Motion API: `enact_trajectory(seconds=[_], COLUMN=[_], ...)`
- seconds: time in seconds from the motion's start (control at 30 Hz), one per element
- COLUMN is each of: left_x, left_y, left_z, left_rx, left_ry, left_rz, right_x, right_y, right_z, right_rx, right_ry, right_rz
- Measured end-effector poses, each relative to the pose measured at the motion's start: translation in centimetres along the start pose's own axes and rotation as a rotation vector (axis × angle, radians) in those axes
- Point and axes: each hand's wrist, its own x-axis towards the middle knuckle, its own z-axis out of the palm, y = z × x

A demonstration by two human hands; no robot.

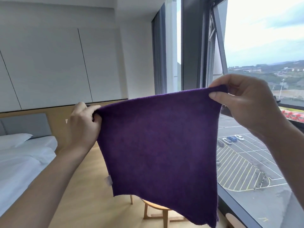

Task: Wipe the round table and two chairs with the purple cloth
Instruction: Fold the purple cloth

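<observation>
So you've got the purple cloth [158,142] held up in the air right in front of you, spread out flat like a little banner, hanging down from its 2 top corners. Your left hand [82,127] is pinched shut around the top left corner, fingers curled over the bunched edge. Your right hand [243,102] has the top right corner clamped between thumb and fingers, and it sits higher than the left, so the top edge slopes up to the right. A small white tag [108,180] sticks out of the cloth's left edge, low down.

Under the bottom edge of the cloth you can see a bit of light wooden furniture [156,213] on the wooden floor [85,186]; most of it is hidden behind the cloth, so I can't tell if it's the table or a chair. Off to the left there's a bed [24,155] with white bedding and a grey headboard. On the right is a big window [263,79] looking down on a parking lot.
</observation>
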Motion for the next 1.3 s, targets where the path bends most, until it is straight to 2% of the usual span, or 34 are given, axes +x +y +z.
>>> enact_trajectory(seconds=[0.1,0.2,0.23,0.33,0.4,0.47,0.53,0.6,0.67,0.73,0.83,0.93,1.13,1.3], left_x=[-0.4,-0.2,-0.1,0.3,0.5,0.5,0.8,0.8,0.7,0.4,-0.6,-1.3,-1.7,-1.5], left_y=[0.4,0.4,0.2,0.3,0.4,0.9,1.5,2.7,4.4,6.3,9.0,11.1,13.8,12.4], left_z=[0.1,0.0,-0.2,-1.3,-2.2,-2.7,-2.9,-2.5,-1.8,-1.2,-0.5,-0.1,0.1,-1.1], left_rx=[-0.053,-0.095,-0.193,-0.735,-0.967,-1.122,-1.244,-1.264,-1.204,-1.160,-1.199,-1.222,-1.007,-1.075], left_ry=[-0.023,-0.113,-0.201,-0.527,-0.608,-0.639,-0.652,-0.654,-0.639,-0.658,-0.737,-0.789,-0.870,-0.942], left_rz=[-0.039,-0.141,-0.183,-0.373,-0.424,-0.475,-0.606,-0.762,-0.894,-0.989,-1.071,-1.011,-0.588,-0.382], right_x=[0.0,0.0,0.0,-0.4,-0.6,-0.8,-0.8,-0.5,-0.2,-0.3,-0.6,-1.1,-2.2,-2.6], right_y=[0.3,0.9,1.2,2.5,3.3,3.3,3.2,4.2,5.5,6.0,5.7,4.0,-1.6,-3.5], right_z=[-0.7,-1.7,-2.0,-3.2,-4.3,-5.3,-5.7,-5.0,-3.3,-1.0,2.0,4.6,9.2,8.7], right_rx=[-0.009,0.047,0.074,0.070,0.075,0.186,0.313,0.265,0.111,0.033,0.117,0.245,0.222,0.419], right_ry=[0.013,-0.032,-0.042,-0.010,0.005,-0.013,-0.011,0.056,0.119,0.123,0.079,-0.057,-0.341,-0.492], right_rz=[0.073,0.259,0.305,0.370,0.370,0.372,0.425,0.505,0.596,0.656,0.713,0.712,0.586,0.555])
